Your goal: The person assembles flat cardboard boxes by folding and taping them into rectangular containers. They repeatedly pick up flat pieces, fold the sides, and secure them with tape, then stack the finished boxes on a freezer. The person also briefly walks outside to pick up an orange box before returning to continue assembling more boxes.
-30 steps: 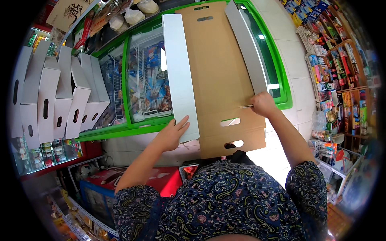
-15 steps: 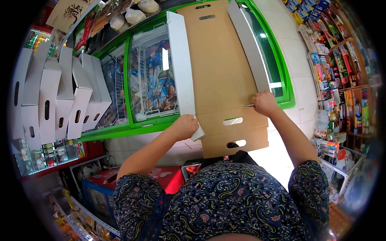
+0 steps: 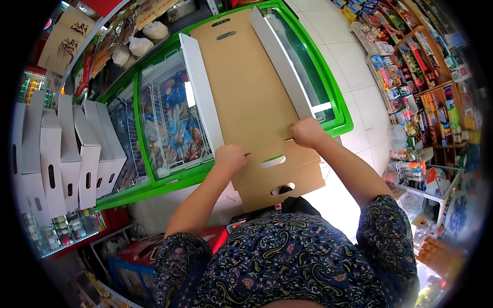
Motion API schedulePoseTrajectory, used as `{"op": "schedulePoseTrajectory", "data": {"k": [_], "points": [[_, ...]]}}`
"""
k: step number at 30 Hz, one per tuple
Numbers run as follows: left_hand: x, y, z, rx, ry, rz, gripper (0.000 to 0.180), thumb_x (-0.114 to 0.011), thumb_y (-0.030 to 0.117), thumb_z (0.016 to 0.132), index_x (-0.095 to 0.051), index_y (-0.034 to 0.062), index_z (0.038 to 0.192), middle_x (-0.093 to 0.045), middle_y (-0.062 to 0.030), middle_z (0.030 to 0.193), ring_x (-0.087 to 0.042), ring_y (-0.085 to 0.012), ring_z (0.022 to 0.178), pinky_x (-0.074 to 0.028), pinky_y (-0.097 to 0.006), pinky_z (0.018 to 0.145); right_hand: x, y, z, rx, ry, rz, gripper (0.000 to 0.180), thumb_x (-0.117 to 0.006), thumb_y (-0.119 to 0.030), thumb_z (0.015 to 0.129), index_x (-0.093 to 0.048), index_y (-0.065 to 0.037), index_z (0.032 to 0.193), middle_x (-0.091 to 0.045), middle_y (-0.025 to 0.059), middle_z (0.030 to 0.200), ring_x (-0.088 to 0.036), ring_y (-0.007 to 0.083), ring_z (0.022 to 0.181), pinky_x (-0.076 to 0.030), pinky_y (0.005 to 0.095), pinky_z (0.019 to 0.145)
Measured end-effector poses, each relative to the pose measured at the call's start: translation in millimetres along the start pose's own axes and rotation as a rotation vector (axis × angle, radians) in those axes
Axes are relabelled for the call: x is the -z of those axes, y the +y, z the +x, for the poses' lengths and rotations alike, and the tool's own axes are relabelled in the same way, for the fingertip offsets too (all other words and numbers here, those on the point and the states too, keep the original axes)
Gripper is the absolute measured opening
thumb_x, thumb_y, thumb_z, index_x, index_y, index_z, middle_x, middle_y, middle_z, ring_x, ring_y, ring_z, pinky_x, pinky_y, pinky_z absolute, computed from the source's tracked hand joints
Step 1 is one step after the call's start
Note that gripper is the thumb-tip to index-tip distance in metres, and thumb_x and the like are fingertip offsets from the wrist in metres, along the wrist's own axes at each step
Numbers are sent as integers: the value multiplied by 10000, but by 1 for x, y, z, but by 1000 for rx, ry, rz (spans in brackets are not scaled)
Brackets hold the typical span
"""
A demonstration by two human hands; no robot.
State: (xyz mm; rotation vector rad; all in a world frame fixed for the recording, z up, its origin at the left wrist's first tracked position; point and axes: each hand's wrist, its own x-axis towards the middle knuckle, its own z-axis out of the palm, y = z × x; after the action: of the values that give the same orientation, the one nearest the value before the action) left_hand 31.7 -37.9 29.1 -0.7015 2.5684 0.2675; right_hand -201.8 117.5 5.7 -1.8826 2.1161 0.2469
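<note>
Long brown cardboard blank [image 3: 246, 97] lies across glass-topped, green-framed freezer [image 3: 337, 122], near end overhanging toward wearer. Left hand [image 3: 230, 158]: fingers clamped on near end of left white upright flap [image 3: 202, 92]. Right hand [image 3: 306, 132]: same on right white upright flap [image 3: 280, 61]. Advisable: matched pressure, bends kept on creases, corners unbuckled.

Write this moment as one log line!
left grip: closed on left flap; right grip: closed on right flap; brown cardboard: across green-rimmed freezer; flaps: white, raised

The left hand [image 3: 230, 158] and right hand [image 3: 308, 132] hide bits of cardboard [image 3: 246, 92]. Far right of them, a bluish thing [image 3: 462, 205] is blurry.
</note>
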Motion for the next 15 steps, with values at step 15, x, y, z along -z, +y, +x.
{"op": "schedulePoseTrajectory", "data": {"k": [15], "points": [[-14, 15, 22, -321, 27, -110, 574, -678, 321, 802, -510, 171, 1331, -624, -145, 1176, -659, -334, 945, -547, -433, 790, -18, 15, 9, 146, 74, -39, 111, -625, -162, 714, -724, -112, 706, -691, 104, 733, -685, 306, 728, -534, 418, 628]]}}
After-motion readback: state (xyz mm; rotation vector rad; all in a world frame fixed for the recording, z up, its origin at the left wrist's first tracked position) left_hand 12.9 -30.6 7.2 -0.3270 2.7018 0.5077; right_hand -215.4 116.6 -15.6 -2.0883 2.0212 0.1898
